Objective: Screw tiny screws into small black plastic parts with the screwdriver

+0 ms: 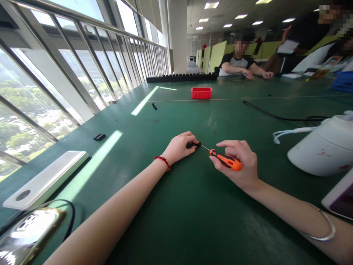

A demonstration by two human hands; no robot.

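Near the middle of the green table (176,206), my left hand (181,147) is closed on a small black part (193,145). My right hand (241,162) grips an orange and black screwdriver (227,160) between thumb and fingers. The screwdriver's thin shaft points left, and its tip meets or nearly meets the black part. Whether the tip sits in a screw is too small to tell. A red bracelet is on my left wrist and a silver bangle on my right forearm.
A red bin (201,93) stands further back. Small black pieces (99,137) (154,106) lie to the left, beyond a white power bank (45,180) and a phone (31,235). At the right are a white bottle (322,147) and a black cable (275,116). People are across the table.
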